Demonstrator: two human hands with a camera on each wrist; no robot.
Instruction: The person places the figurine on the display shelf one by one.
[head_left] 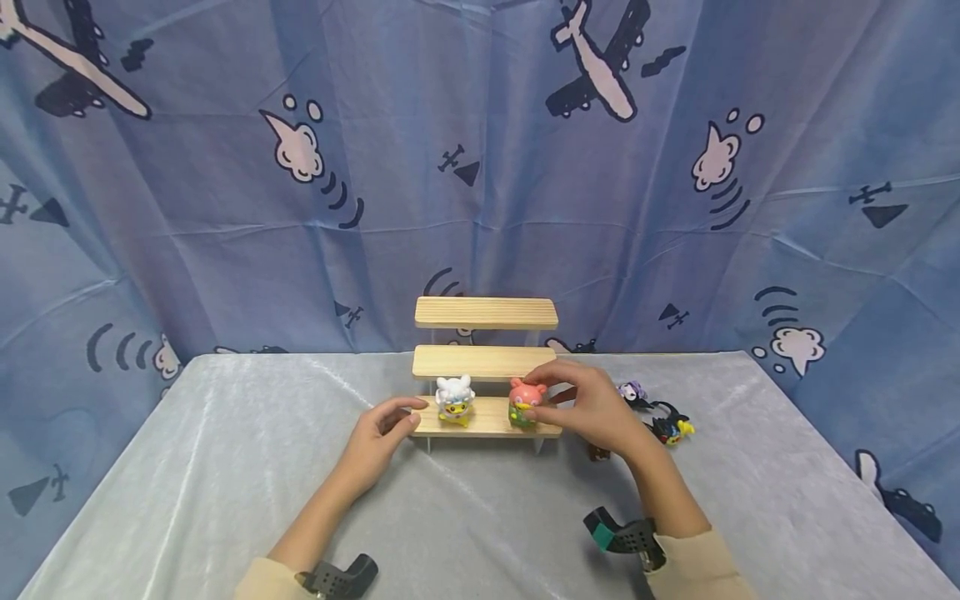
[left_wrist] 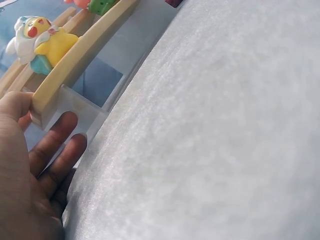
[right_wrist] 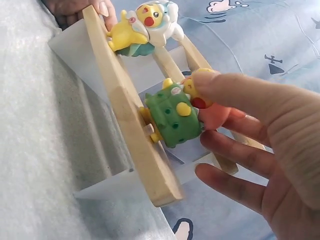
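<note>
A three-tier wooden display stand point(head_left: 487, 361) with clear side supports stands on the table. My left hand point(head_left: 380, 442) holds the left end of its lowest board, thumb at the front corner point(left_wrist: 35, 107) and other fingers lower, beside the clear support. On that board, near the left end, a figurine with a white hood and yellow body point(head_left: 454, 402) stands upright. At the right end, my right hand point(head_left: 588, 404) pinches a figurine with a pink hood and green body point(right_wrist: 172, 120) between thumb and fingers. Its yellow feet are right at the board's surface.
Several small dark figurines point(head_left: 667, 423) lie on the table to the right, partly behind my right hand and forearm. The table has a pale grey cloth point(head_left: 225, 467). A blue curtain point(head_left: 480, 167) with airplane prints hangs behind the stand.
</note>
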